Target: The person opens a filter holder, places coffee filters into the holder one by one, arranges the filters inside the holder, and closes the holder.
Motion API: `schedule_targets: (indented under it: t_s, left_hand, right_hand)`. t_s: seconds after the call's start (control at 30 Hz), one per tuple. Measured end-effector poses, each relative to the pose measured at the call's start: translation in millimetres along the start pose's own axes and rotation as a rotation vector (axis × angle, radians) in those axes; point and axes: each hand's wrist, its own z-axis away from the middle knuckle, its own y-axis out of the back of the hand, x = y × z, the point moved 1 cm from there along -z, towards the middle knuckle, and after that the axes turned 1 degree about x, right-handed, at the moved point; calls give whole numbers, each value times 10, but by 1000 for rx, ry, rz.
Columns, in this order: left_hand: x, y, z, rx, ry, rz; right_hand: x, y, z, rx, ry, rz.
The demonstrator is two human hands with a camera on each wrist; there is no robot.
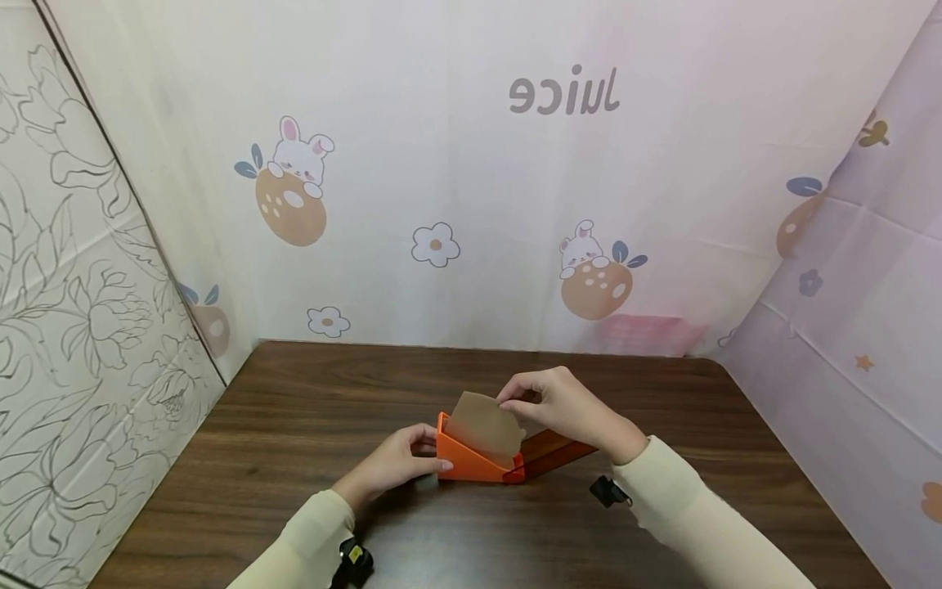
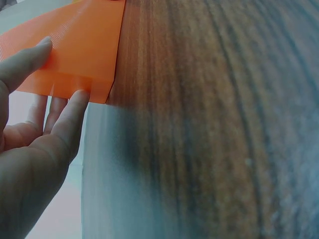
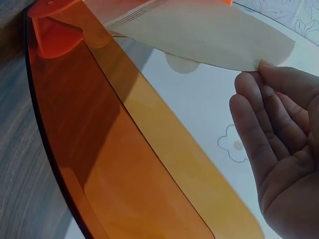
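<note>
An orange coffee filter holder (image 1: 471,460) with a sloping side stands on the table. Its see-through amber lid (image 3: 134,149) hangs open to the right. My left hand (image 1: 401,458) grips the holder's left end, thumb on the near side (image 2: 75,45) and fingertips against the end wall. Above the holder, a brown paper coffee filter (image 1: 486,425) slants upward. Its upper edge is pinched between thumb and forefinger of my right hand (image 1: 562,409). In the right wrist view, the crimped seam of the filter (image 3: 219,35) shows near the holder. The holder's inside is mostly hidden.
The dark wood table (image 1: 294,425) reaches back to a printed curtain (image 1: 441,164). More curtains hang at the left (image 1: 81,311) and right (image 1: 868,343). A small black wrist camera (image 1: 609,492) sits under the right cuff, another (image 1: 353,560) by the left.
</note>
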Motion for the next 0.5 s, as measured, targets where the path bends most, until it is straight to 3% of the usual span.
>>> schedule_targets:
  t_s: [0.5]
  left_hand:
    - [17, 7, 13, -4, 6, -4]
  right_hand:
    - [24, -128, -1, -73, -32, -6]
